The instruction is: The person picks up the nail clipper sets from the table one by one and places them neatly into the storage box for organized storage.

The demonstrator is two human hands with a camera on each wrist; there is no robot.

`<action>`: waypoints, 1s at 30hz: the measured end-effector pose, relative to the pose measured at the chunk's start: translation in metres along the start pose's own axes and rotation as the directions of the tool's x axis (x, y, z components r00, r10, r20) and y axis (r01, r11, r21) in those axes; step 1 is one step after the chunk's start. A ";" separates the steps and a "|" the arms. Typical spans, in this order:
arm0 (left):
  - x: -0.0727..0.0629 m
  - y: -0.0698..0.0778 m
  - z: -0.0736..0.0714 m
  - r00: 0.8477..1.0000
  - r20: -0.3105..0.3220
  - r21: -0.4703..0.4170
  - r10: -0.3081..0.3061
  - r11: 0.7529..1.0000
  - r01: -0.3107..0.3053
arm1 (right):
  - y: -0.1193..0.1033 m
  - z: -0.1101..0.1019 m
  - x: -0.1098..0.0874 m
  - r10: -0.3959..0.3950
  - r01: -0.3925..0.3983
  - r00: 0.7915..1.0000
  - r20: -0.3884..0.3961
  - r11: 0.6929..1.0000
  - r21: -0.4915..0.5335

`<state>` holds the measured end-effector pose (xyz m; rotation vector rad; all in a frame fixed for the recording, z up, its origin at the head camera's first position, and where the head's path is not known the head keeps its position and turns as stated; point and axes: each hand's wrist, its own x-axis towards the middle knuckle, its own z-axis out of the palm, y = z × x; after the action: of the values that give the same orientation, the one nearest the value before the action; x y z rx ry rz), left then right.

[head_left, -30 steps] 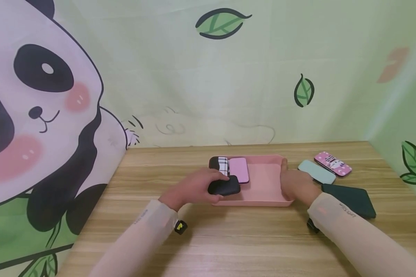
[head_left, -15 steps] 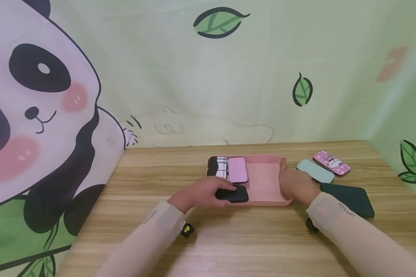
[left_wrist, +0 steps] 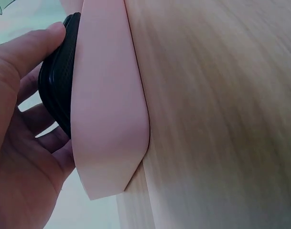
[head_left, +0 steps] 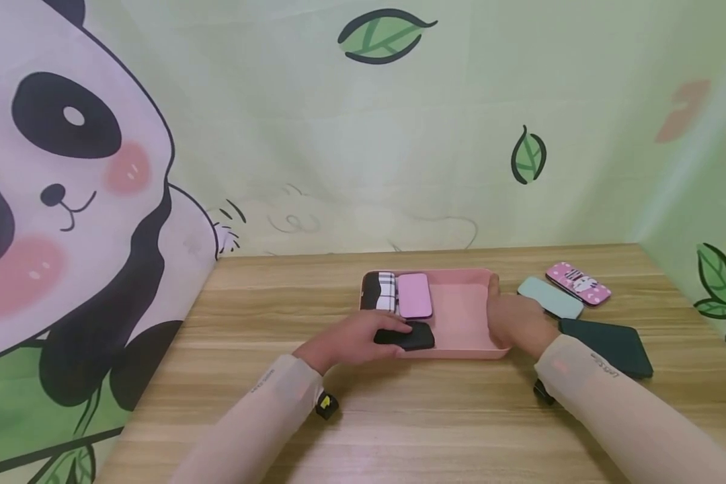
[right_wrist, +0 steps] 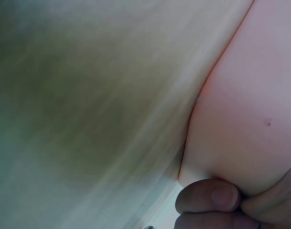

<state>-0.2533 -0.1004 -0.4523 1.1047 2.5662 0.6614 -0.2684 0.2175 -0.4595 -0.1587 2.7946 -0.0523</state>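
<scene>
My left hand (head_left: pixel 352 339) holds a black case (head_left: pixel 420 335) at the near left corner of a shallow pink tray (head_left: pixel 468 353). In the left wrist view, the thumb lies on top of this dark case (left_wrist: pixel 59 81) and the fingers are around its side, just inside the tray wall (left_wrist: pixel 107 105). My right hand (head_left: pixel 520 323) grips the tray's right end; its curled fingers (right_wrist: pixel 205 195) show at the pink wall in the right wrist view. Behind the black case, a black-and-white plaid case (head_left: pixel 387 290) and a plain pink case (head_left: pixel 415 296) lie side by side in the tray.
Right of the tray, a pale mint case (head_left: pixel 550 298) and a pink patterned case (head_left: pixel 579 283) lie on the wooden table (head_left: pixel 399 417). A dark green flat case (head_left: pixel 611 347) lies partly behind my right forearm. A panda-printed cloth (head_left: pixel 278 134) hangs behind the table.
My left hand has moved the black case slightly right and down towards the tray's near edge, uncovering more of the pink case. My right hand has stayed on the tray's end.
</scene>
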 end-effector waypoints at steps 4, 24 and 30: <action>0.000 -0.001 0.000 1.000 -0.009 -0.002 -0.005 1.000 0.005 | 0.001 -0.001 -0.001 0.003 -0.003 1.000 0.004 1.000 0.011; -0.001 -0.004 0.003 0.996 -0.057 -0.061 -0.070 0.996 0.066 | 0.001 -0.002 0.001 0.005 -0.005 1.000 0.016 1.000 -0.002; -0.003 -0.005 0.003 0.999 -0.043 0.049 0.015 0.999 -0.013 | 0.001 -0.001 0.001 0.005 -0.005 1.000 0.012 1.000 -0.003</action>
<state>-0.2531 -0.1048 -0.4571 1.1367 2.6264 0.6365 -0.2695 0.2186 -0.4588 -0.1527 2.7832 -0.0457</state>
